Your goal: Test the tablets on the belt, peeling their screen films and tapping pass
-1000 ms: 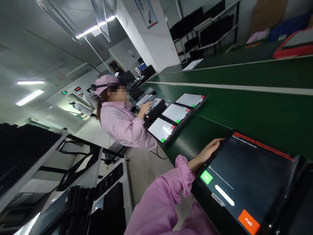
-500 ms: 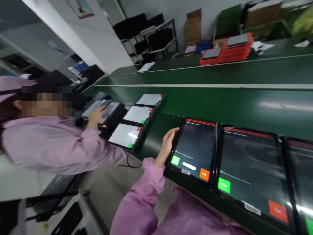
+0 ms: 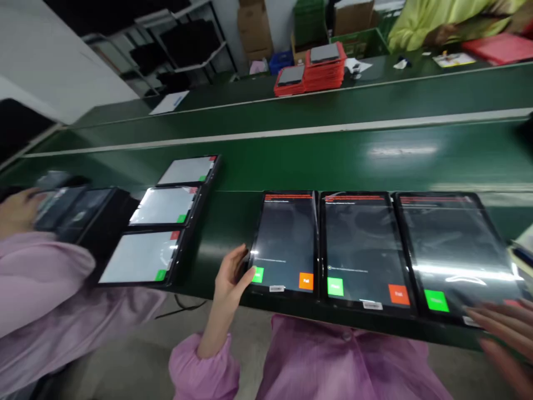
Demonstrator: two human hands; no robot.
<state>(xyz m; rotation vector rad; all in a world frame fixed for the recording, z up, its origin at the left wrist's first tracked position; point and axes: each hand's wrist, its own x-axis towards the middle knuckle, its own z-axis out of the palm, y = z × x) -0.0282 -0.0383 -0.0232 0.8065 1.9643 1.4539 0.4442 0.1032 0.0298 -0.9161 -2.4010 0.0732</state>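
Three tablets with dark screens lie side by side in front of me, each with a green and an orange-red button low on its screen. At the lower left corner of the left tablet (image 3: 287, 239) is my left hand (image 3: 231, 275), its thumb on the green button and its fingers apart along the side edge. The middle tablet (image 3: 362, 244) has no hand on it. Over the lower right corner of the right tablet (image 3: 453, 239) my right hand (image 3: 506, 330) is stretched out, blurred and partly cut off by the frame; whether it touches the glass I cannot tell.
Several white-screened tablets (image 3: 141, 256) lie left of mine, beside a co-worker's sleeve (image 3: 41, 278) and dark devices (image 3: 79, 211). Across the green bench (image 3: 266, 161) stand stacked red trays (image 3: 325, 69). A person in yellow (image 3: 437, 22) sits opposite. A pale object (image 3: 525, 244) lies far right.
The view has swung right, and my right hand has come into sight. My left thumb is now on the left tablet's green button. A white bar on that screen has gone.
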